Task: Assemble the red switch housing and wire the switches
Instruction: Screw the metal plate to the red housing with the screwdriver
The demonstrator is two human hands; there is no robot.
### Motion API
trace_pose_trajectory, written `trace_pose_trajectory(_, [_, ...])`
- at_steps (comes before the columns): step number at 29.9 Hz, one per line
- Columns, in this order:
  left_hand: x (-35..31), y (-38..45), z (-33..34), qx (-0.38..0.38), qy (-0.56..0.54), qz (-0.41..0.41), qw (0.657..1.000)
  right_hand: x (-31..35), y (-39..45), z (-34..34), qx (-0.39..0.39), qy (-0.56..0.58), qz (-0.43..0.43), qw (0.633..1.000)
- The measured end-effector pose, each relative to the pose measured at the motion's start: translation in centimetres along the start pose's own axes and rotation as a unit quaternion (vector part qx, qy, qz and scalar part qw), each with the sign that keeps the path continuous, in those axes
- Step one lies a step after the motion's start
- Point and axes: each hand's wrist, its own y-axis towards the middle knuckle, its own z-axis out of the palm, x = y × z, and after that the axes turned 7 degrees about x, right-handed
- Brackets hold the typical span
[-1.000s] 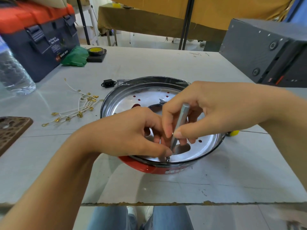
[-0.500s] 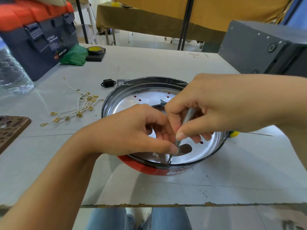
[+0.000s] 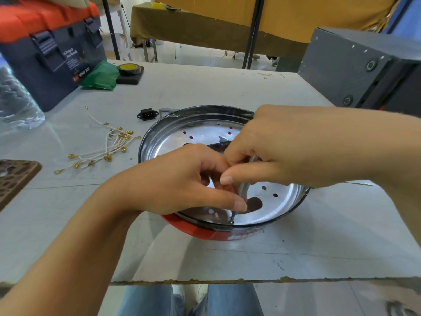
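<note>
A round red housing (image 3: 205, 231) with a shiny perforated metal plate (image 3: 200, 133) inside sits near the table's front edge. My right hand (image 3: 284, 151) grips a grey metal screwdriver (image 3: 243, 190), whose tip stands on a screw (image 3: 232, 218) at the plate's near rim. My left hand (image 3: 180, 181) reaches in from the left, its fingers curled and its fingertips at the screwdriver's lower shaft. Much of the tool is hidden by both hands. A bundle of white wires with brass terminals (image 3: 104, 147) lies left of the housing. A black power socket (image 3: 147, 114) sits behind it.
A dark toolbox with an orange lid (image 3: 50, 46) stands back left, a green cloth (image 3: 100, 76) and a yellow tape roll (image 3: 129, 69) beside it. A plastic bottle (image 3: 16, 103) is far left, a brown perforated board (image 3: 13, 179) below it. A grey box (image 3: 364, 69) stands back right.
My right hand has turned over the screwdriver and dropped lower, so it now covers most of the shaft. My left hand has stayed at the tool's lower end.
</note>
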Motion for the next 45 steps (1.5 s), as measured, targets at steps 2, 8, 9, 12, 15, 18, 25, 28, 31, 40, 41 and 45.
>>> trace_pose_trajectory(2, [0.1,0.0,0.0,0.007,-0.007,-0.003,1.0,0.0,-0.1,0.0,0.002,-0.002,-0.005,1.0])
trace_pose_trajectory(8, [0.2,-0.2,0.0,0.016,0.002,-0.005,1.0,-0.4,-1.1,-0.7,0.001,0.029,-0.031,0.999])
trace_pose_trajectory(9, [0.1,-0.2,0.0,0.016,0.006,-0.005,1.0,-0.5,-1.2,-0.7,0.001,0.029,-0.034,0.999])
trace_pose_trajectory(12, [0.0,-0.1,-0.1,0.017,0.019,-0.006,1.0,-0.8,-1.1,-0.8,-0.008,0.045,-0.034,0.998])
trace_pose_trajectory(15, [0.0,-0.2,0.0,0.018,0.033,-0.01,0.999,-0.9,-0.8,-0.7,0.0,0.07,-0.027,0.997])
trace_pose_trajectory(18, [-0.2,-0.1,0.0,0.021,0.024,-0.008,0.999,-1.0,-0.6,-0.5,-0.003,0.06,-0.017,0.998])
trace_pose_trajectory(25, [-0.4,0.1,0.0,-0.003,-0.024,-0.01,1.0,-1.0,-0.2,0.0,-0.021,0.014,-0.004,1.0])
trace_pose_trajectory(28, [-0.4,0.1,0.1,-0.012,-0.006,-0.009,1.0,-1.1,-0.2,0.6,-0.055,-0.007,-0.003,0.998])
trace_pose_trajectory(31, [-0.6,0.0,0.1,-0.011,-0.011,-0.005,1.0,-1.1,-0.2,0.9,-0.088,-0.012,0.005,0.996])
trace_pose_trajectory(40, [-0.3,-0.1,0.2,-0.014,-0.028,0.004,1.0,-0.5,-0.8,0.0,-0.029,-0.016,-0.029,0.999])
trace_pose_trajectory(41, [-0.3,-0.1,0.2,-0.016,-0.032,0.006,0.999,-0.5,-0.9,-0.1,-0.025,-0.008,-0.034,0.999])
trace_pose_trajectory(45, [-0.4,-0.1,0.3,-0.013,-0.015,0.006,1.0,-0.5,-1.1,-0.3,-0.018,0.016,-0.036,0.999])
